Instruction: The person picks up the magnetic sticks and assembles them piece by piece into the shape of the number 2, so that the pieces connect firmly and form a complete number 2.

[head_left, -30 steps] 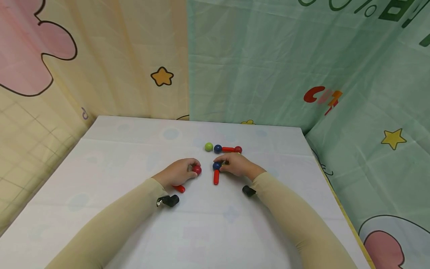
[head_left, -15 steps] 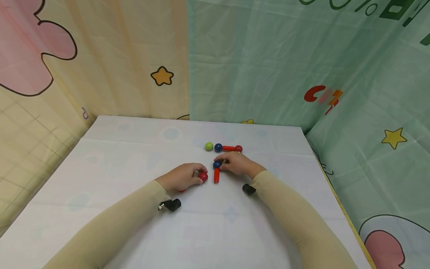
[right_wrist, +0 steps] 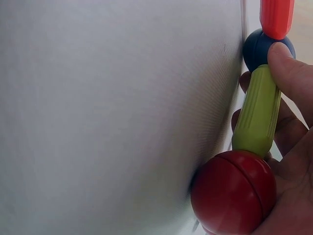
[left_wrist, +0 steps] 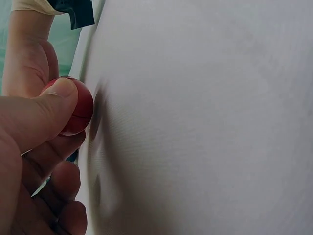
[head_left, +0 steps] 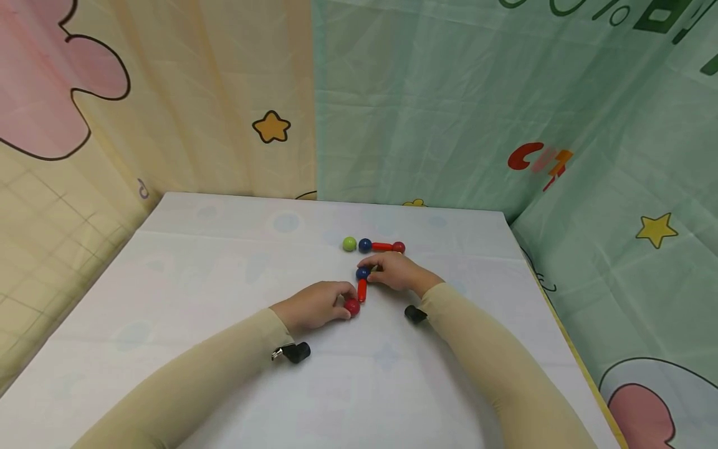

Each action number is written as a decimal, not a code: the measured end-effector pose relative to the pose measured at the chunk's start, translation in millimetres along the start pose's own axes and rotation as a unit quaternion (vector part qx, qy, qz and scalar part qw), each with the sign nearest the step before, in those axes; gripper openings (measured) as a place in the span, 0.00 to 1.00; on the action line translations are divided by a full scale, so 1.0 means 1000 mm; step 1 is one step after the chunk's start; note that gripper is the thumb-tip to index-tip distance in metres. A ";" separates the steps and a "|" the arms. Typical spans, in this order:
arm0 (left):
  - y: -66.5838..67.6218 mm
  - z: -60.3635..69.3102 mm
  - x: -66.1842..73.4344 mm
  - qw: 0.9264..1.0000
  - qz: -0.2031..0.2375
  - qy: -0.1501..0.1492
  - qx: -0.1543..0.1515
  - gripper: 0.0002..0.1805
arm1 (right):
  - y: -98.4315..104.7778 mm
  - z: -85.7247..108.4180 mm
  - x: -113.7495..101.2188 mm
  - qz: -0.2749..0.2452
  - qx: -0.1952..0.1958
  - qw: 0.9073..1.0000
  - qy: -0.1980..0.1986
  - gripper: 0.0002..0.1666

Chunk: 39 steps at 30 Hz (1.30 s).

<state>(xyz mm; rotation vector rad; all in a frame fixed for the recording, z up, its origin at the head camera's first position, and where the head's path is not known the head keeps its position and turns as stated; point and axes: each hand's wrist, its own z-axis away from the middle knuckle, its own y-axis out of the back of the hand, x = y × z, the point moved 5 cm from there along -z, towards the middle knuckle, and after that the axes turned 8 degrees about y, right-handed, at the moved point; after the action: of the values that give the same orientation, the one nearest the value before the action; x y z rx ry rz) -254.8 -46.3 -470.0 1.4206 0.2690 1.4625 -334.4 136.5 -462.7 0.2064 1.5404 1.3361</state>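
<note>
My left hand (head_left: 316, 305) pinches a red ball (head_left: 351, 307) between thumb and fingers, just above or on the white table; the left wrist view shows the thumb over the ball (left_wrist: 83, 110). Close by is the near end of a red rod (head_left: 361, 291), whose far end sits in a blue ball (head_left: 362, 274). My right hand (head_left: 395, 273) holds that blue ball with thumb and fingers. In the right wrist view a green rod (right_wrist: 257, 110) also joins the blue ball (right_wrist: 257, 51), leading to another red ball (right_wrist: 234, 192) near the palm. The head view hides this part.
Farther back on the white table (head_left: 196, 268) lie a loose green ball (head_left: 349, 244) and a red rod (head_left: 382, 247) joining a blue ball (head_left: 365, 246) and a red ball (head_left: 399, 247). Printed cloth (head_left: 426, 112) hangs behind and beside the table.
My left hand has carried the red ball to the right and nearer the body, up to the red rod's free end. Another red rod near it has gone from sight. The right hand barely moved.
</note>
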 end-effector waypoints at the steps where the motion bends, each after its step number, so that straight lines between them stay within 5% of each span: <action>1: -0.001 0.000 0.000 1.000 -0.002 -0.004 0.002 0.17 | 0.000 0.000 0.000 0.000 0.000 1.000 0.000 0.23; 8: -0.004 0.000 0.005 0.999 -0.014 -0.030 0.024 0.18 | 0.000 -0.001 0.002 0.003 0.002 1.000 0.000 0.23; 24: -0.009 0.000 0.016 0.998 -0.017 -0.036 0.042 0.18 | 0.000 -0.001 0.001 0.011 -0.003 1.000 0.001 0.23; 39: -0.007 0.001 0.019 0.999 -0.004 -0.033 0.033 0.22 | 0.000 -0.001 0.001 0.008 -0.001 1.000 -0.004 0.23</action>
<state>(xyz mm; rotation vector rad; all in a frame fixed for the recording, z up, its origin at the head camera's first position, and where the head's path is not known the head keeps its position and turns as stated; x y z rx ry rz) -246.5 -29.4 -463.3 1.5172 0.2832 1.4095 -335.6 136.7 -464.0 0.2223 1.5337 1.3468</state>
